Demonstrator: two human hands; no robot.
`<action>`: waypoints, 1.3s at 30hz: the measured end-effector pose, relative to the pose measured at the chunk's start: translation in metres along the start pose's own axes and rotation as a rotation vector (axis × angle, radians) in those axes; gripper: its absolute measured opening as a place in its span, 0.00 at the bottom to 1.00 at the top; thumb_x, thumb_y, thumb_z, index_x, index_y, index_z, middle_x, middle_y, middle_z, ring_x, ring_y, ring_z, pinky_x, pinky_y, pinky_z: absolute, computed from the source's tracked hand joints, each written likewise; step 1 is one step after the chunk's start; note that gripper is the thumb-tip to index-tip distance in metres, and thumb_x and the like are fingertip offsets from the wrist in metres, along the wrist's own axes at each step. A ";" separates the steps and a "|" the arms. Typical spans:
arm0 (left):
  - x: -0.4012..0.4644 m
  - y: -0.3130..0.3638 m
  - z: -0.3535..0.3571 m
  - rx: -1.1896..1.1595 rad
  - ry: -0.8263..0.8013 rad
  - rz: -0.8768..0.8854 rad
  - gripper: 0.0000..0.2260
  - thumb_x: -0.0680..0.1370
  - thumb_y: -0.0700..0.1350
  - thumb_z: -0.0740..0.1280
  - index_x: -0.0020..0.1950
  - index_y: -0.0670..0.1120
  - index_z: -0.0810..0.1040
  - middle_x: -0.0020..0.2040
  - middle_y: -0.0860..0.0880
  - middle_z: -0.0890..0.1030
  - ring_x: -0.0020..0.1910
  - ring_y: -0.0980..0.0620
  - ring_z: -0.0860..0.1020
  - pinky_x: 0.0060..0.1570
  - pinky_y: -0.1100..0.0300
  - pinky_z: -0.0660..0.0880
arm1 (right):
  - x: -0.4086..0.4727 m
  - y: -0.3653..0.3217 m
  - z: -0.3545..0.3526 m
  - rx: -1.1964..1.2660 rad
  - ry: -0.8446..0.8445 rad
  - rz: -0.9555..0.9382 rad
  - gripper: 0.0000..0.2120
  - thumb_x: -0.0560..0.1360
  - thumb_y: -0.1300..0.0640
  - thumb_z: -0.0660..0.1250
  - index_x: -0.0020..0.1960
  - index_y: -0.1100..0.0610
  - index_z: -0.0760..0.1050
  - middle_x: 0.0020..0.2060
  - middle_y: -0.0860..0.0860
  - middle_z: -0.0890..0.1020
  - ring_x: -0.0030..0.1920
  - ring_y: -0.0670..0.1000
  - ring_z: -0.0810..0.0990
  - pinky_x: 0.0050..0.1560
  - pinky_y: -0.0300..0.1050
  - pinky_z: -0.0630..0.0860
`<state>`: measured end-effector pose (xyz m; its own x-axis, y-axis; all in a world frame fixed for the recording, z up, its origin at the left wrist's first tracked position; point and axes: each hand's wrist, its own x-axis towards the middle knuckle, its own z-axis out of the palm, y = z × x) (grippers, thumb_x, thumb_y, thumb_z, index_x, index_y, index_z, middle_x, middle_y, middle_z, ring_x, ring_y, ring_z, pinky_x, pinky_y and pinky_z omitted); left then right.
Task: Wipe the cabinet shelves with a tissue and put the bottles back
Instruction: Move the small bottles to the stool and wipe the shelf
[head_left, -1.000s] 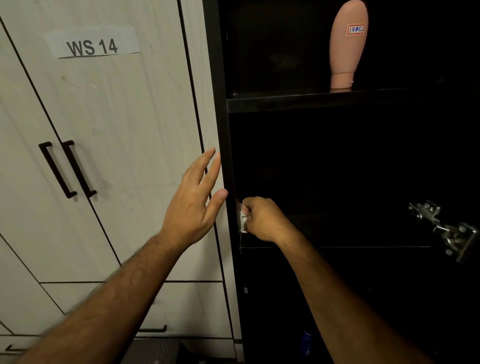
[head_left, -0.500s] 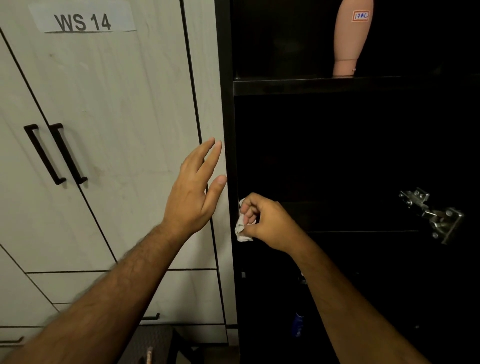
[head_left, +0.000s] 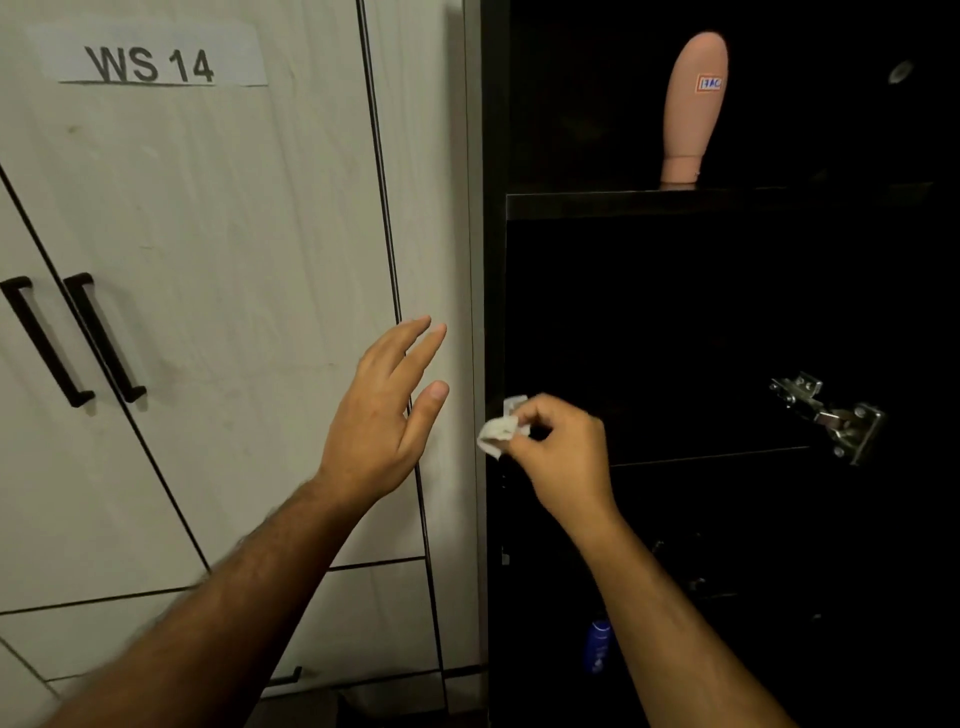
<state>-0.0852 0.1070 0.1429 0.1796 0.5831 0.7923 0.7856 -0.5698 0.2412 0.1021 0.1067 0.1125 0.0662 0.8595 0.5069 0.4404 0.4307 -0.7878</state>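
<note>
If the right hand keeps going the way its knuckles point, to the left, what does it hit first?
Most likely the dark cabinet's left side panel. The right hand pinches the tissue, whose crumpled edge already overlaps that panel's front edge. Depth is unclear, so I cannot tell whether they touch yet.

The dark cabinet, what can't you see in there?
Head view:
- Lower shelf: darkness hides its surface, so clean or dusty cannot be told.
- Blue bottle: the right forearm covers part of it; label too small.
- Tissue: right hand fingers hide most.
- Pink bottle: sticker text blurred.
</note>
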 end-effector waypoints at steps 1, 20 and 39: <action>0.000 -0.002 -0.003 -0.012 -0.007 0.008 0.23 0.82 0.54 0.53 0.76 0.49 0.63 0.75 0.50 0.65 0.74 0.53 0.61 0.70 0.67 0.55 | 0.008 -0.014 -0.002 0.071 0.040 0.029 0.06 0.70 0.63 0.76 0.41 0.57 0.80 0.46 0.47 0.83 0.44 0.37 0.80 0.41 0.25 0.74; -0.015 0.010 0.000 -0.189 -0.061 0.063 0.23 0.82 0.56 0.53 0.74 0.50 0.66 0.74 0.50 0.68 0.75 0.52 0.61 0.71 0.47 0.62 | 0.004 -0.003 -0.039 -0.266 0.031 0.059 0.07 0.70 0.65 0.73 0.36 0.57 0.78 0.31 0.48 0.80 0.31 0.43 0.77 0.32 0.35 0.73; -0.032 0.079 0.063 -0.077 0.192 -0.032 0.24 0.80 0.50 0.60 0.75 0.45 0.64 0.78 0.41 0.58 0.77 0.44 0.55 0.74 0.45 0.57 | 0.019 0.077 -0.135 -0.824 -0.356 -0.276 0.09 0.75 0.63 0.69 0.50 0.54 0.84 0.51 0.50 0.85 0.62 0.50 0.79 0.61 0.51 0.77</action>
<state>0.0088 0.0801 0.1014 0.0331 0.4848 0.8740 0.7401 -0.5996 0.3045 0.2575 0.1187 0.1088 -0.3528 0.8486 0.3942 0.9040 0.4179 -0.0904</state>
